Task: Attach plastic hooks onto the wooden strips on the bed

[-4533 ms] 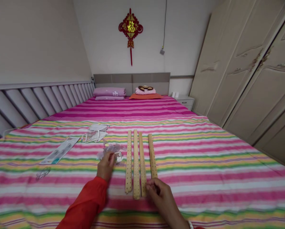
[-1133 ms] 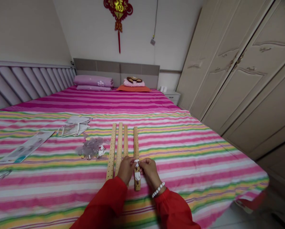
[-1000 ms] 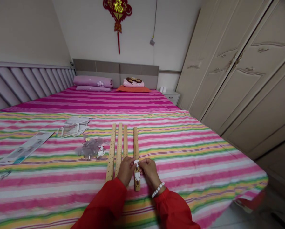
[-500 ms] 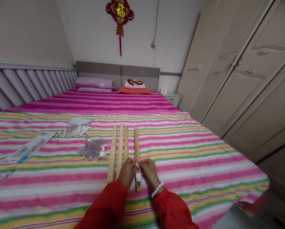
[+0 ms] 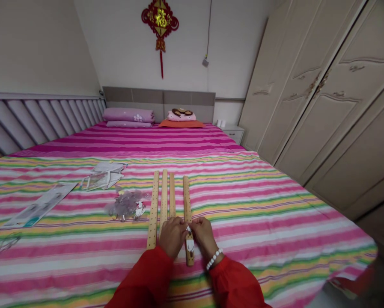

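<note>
Pinching a small white clip [image 5: 188,228] between both thumbs and forefingers, left hand [image 5: 172,236] and right hand [image 5: 204,236] meet over the rightmost wooden strip [image 5: 187,205], which lies flat on the striped bedspread [image 5: 275,214] for support. Another white clip [image 5: 189,245] already sits nearer. Versus 4.5 s ago: hands were apart, left at the plastic bag pile [image 5: 127,205].

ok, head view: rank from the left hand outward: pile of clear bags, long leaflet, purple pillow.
From the left hand:
1. pile of clear bags, just to its left on the bed.
2. long leaflet, farther left near the bed's edge.
3. purple pillow, far end by the headboard.
</note>
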Tool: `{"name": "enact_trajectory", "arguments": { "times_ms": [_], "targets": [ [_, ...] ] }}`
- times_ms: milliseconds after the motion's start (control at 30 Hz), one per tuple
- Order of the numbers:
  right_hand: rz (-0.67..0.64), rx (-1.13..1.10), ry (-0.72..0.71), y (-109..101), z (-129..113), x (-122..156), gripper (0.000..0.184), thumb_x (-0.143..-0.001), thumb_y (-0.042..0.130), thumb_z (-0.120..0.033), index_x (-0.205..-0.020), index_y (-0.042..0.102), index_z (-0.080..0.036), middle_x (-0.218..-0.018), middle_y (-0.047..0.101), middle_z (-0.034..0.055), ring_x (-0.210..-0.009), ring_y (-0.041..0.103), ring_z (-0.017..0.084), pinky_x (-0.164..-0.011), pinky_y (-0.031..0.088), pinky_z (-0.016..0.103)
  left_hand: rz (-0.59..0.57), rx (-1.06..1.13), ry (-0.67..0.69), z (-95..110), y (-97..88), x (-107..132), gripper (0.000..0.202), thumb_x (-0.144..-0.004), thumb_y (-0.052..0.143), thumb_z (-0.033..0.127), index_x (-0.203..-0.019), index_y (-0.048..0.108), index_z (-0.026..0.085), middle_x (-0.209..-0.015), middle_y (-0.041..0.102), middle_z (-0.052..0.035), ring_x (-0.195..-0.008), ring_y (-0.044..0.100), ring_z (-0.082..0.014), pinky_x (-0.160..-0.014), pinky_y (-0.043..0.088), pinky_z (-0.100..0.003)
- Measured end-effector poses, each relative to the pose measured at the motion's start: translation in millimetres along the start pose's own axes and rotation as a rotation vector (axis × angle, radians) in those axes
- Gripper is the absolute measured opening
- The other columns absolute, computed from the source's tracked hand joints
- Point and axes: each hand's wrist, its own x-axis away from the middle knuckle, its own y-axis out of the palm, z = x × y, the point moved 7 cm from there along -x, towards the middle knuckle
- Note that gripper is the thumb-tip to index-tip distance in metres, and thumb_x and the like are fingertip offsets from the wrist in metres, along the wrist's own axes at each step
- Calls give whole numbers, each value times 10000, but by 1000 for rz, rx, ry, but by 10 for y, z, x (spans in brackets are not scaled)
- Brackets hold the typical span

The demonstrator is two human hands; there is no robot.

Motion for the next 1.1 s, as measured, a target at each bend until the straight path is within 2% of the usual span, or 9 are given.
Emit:
{"name": "enact_trajectory", "arguments": {
  "times_ms": [133, 367, 433, 533, 633, 733, 833, 933, 1100],
  "targets": [
    [46, -27, -17, -2, -21, -29, 257, -473, 701, -287, -561, 472, -212, -416, 509, -81, -407, 484, 113, -399, 351, 216, 41, 15, -16, -24, 15, 20, 207, -818, 557, 208, -977, 677, 261, -1026, 621, -51, -1048, 496, -236, -848, 313, -394],
    [-49, -84, -30, 20, -206, 125, 327, -532, 731, -407, -531, 477, -202, -367, 468, -78, -331, 412, 88, -350, 283, 213, 66, 99, -14, -30, 26, 100, 336, -812, 541, 224, -1131, 636, 269, -1040, 638, -62, -1038, 521, -235, -874, 362, -402],
    [-97, -89, 1, 18, -245, 194, 366, -599, 703, -463, -508, 460, -205, -324, 399, -93, -276, 320, 64, -318, 210, 210, 130, 199, 16, -178, -68, 103, 360, -796, 537, 205, -1137, 638, 257, -1053, 652, -61, -1026, 539, -218, -886, 397, -380],
    [-141, -89, 35, 14, -277, 260, 406, -658, 664, -511, -497, 443, -211, -296, 338, -106, -241, 244, 49, -300, 134, 210, 311, 281, -16, -646, -376, 80, 316, -807, 467, 176, -1033, 687, 197, -1015, 685, -83, -962, 583, -210, -900, 435, -385],
    [-123, -89, 37, 1, -277, 267, 418, -635, 684, -524, -504, 437, -214, -299, 346, -106, -238, 242, 46, -295, 114, 206, 473, 205, -133, -1207, -738, 53, 336, -786, 418, 130, -957, 703, 177, -972, 697, -86, -937, 608, -214, -907, 453, -393],
    [-107, -94, 32, 0, -258, 251, 421, -621, 698, -531, -518, 445, -210, -312, 367, -102, -245, 253, 44, -297, 119, 201, 475, 35, -176, -1533, -937, -11, 380, -730, 434, 77, -982, 703, 167, -1022, 687, -102, -997, 595, -239, -928, 436, -396],
    [-118, -94, 25, 4, -246, 243, 414, -632, 691, -532, -529, 459, -206, -323, 378, -100, -252, 261, 45, -300, 122, 200, 384, -98, -196, -1639, -958, -85, 402, -722, 426, 53, -992, 705, 158, -1001, 681, -115, -998, 590, -248, -898, 437, -379],
    [-131, -88, 13, 1, -246, 241, 419, -635, 682, -544, -527, 461, -205, -326, 381, -99, -250, 263, 47, -298, 121, 202, 286, -182, -208, -1629, -929, -120, 312, -750, 441, 87, -861, 724, 156, -924, 678, -115, -943, 598, -256, -857, 440, -375],
    [-131, -86, 17, -12, -237, 243, 423, -630, 683, -541, -520, 452, -205, -326, 383, -99, -255, 261, 44, -304, 120, 204, 350, -126, -209, -1625, -1047, -30, 154, -713, 541, 124, -693, 686, 171, -851, 668, -101, -907, 597, -266, -834, 437, -383]
  ]
}}
